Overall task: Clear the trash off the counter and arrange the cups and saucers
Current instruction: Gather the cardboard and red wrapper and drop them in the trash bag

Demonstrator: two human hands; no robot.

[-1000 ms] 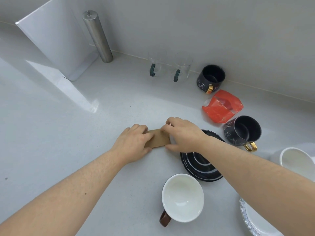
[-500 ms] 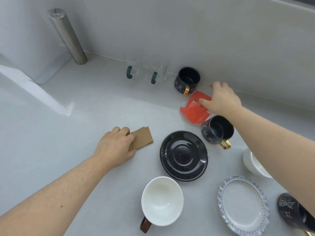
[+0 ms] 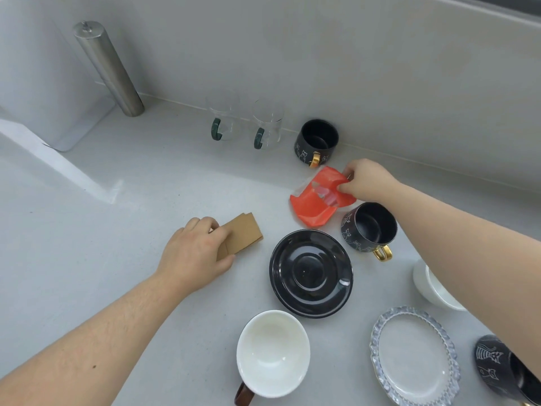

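My left hand (image 3: 194,253) lies on a folded brown paper (image 3: 244,232) on the counter, fingers curled over its left end. My right hand (image 3: 364,180) pinches the upper right edge of a red plastic wrapper (image 3: 314,205), which lifts off the counter there. A black saucer (image 3: 311,273) sits in the middle. Beside it stands a black cup with a gold handle (image 3: 369,228). Another black cup (image 3: 317,142) is by the wall. A white cup with a brown handle (image 3: 272,354) is near me.
Two clear glass mugs (image 3: 224,124) (image 3: 268,127) with green handles stand by the wall. A steel cylinder (image 3: 108,68) rises at the back left. A clear glass saucer (image 3: 414,357), a white cup (image 3: 433,288) and a third black cup (image 3: 497,367) are at the right.
My right hand left the brown paper, reached to the red wrapper and has now pinched its edge and raised it. My left hand stays on the paper.
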